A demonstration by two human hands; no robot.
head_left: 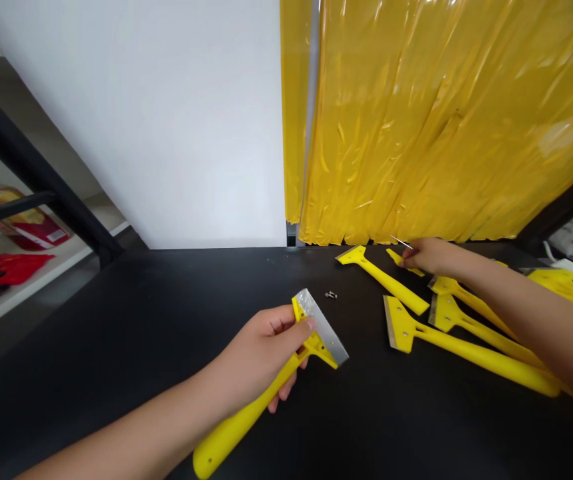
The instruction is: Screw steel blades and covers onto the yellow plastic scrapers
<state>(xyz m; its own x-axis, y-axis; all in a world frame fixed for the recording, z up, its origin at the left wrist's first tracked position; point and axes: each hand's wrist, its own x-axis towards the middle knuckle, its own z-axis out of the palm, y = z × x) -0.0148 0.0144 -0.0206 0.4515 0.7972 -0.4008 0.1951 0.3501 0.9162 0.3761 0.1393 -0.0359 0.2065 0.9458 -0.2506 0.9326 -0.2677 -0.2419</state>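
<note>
My left hand (271, 347) is closed around the neck of a yellow scraper (246, 417). My thumb presses on its wide metal blade (322, 327), which points up and to the right. At the back of the table, my right hand (429, 256) is pinched, and a thin metal piece (399, 241) sticks out from its fingers; its kind cannot be made out. Those fingertips also reach a small yellow plastic piece (395, 256) on the table, partly hidden by them. A few tiny metal screws (331, 295) lie between my hands.
Several yellow scrapers (481, 350) lie on the black table (131, 333) at the right, some under my right forearm. Another scraper (391, 283) lies nearer the middle. A white panel (166, 120) and yellow plastic sheeting (416, 120) stand behind. Shelves (86, 213) hold a bottle (21, 220) at left.
</note>
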